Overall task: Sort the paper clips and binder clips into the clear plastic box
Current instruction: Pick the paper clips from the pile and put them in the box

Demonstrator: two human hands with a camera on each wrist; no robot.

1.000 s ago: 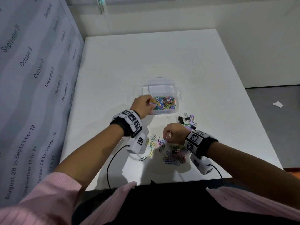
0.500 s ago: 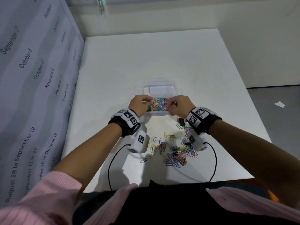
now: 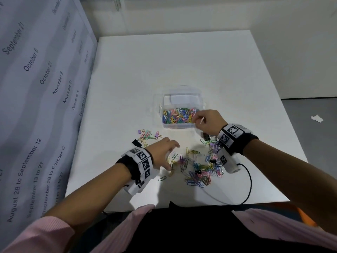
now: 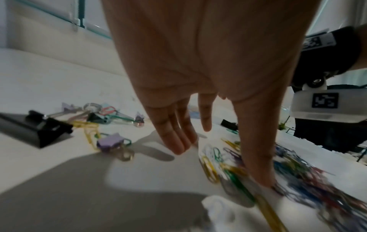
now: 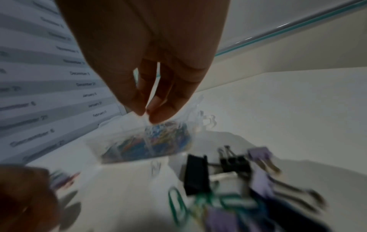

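Paper clips (image 3: 197, 169) blur under your left hand (image 3: 164, 152), fingers spread flat. Right hand (image 3: 207, 121) over clear plastic box (image 3: 179, 126), fingertips pinched; held item unclear.

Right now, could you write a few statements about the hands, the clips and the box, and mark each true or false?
1. The clear plastic box holds coloured paper clips. True.
2. The left hand is over the box. False: it reaches down to the loose paper clips on the table.
3. The right hand is at the box's right edge. True.
4. All binder clips are boxed. False: a black binder clip lies on the table.
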